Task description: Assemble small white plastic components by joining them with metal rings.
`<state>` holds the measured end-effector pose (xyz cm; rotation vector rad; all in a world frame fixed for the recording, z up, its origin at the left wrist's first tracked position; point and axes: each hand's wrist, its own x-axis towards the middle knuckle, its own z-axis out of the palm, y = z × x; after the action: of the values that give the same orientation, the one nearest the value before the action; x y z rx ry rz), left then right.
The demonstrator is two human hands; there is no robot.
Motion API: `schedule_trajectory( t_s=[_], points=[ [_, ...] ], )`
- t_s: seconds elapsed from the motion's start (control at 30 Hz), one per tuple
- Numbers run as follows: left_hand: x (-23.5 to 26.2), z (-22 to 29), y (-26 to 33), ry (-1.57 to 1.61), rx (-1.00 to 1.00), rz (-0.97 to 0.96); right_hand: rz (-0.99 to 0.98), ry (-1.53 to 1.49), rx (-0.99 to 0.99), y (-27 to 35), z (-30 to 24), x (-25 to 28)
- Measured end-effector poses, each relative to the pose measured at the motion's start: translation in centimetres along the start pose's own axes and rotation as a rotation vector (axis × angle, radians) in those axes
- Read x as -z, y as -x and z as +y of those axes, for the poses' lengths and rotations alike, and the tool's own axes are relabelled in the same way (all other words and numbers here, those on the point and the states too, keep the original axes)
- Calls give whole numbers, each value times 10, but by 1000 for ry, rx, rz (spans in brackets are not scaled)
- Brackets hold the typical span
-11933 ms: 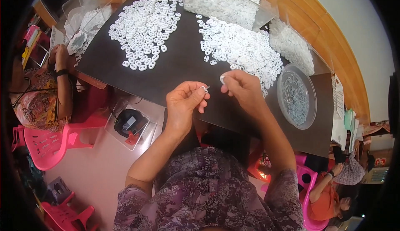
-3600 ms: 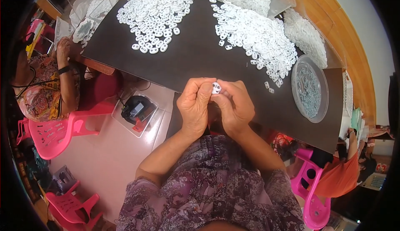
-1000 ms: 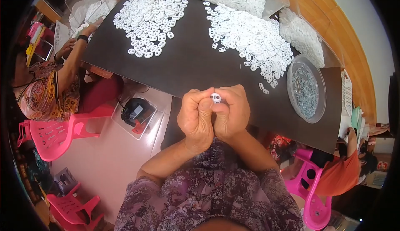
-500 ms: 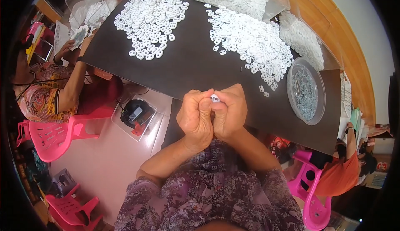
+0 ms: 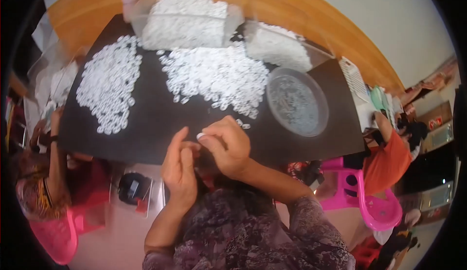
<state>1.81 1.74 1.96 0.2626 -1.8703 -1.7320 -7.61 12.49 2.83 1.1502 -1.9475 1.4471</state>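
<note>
My right hand pinches a small white plastic piece between thumb and fingertips. Most of that piece is covered by the fingers. Just left of it, my left hand has its fingers apart and appears to hold nothing. Both hands are over the near edge of the dark table. Beyond them spreads a middle pile of small white plastic pieces. A second pile of white two-holed pieces lies to the left. On the right stands a round clear tub of small grey metal parts.
Two clear bins, a larger one and a smaller one, hold more white pieces at the back. A co-worker sits at the left. Another person in orange is at the right, near a pink chair.
My hands have come apart; both gripped a white piece together before. The left has opened, while the right keeps a piece. The view has shifted, so the table appears farther left.
</note>
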Motion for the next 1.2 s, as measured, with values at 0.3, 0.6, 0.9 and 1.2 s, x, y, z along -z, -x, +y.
schedule_trajectory(
  t_s=[0.3, 0.6, 0.9, 1.2],
  points=[
    [13, -25, -16, -97, 36, -18, 325, 420, -97, -136, 81, 159],
    [-2, -29, -62, -458, -223, -13, -114, 648, 273, -104, 98, 114],
    [-8, -35, -81, -579, -348, -23, -403, 411, 90, -33, 82, 11],
    [12, -50, -98, -694, -365, 39, -505, 535, 223, -27, 89, -6]
  ],
)
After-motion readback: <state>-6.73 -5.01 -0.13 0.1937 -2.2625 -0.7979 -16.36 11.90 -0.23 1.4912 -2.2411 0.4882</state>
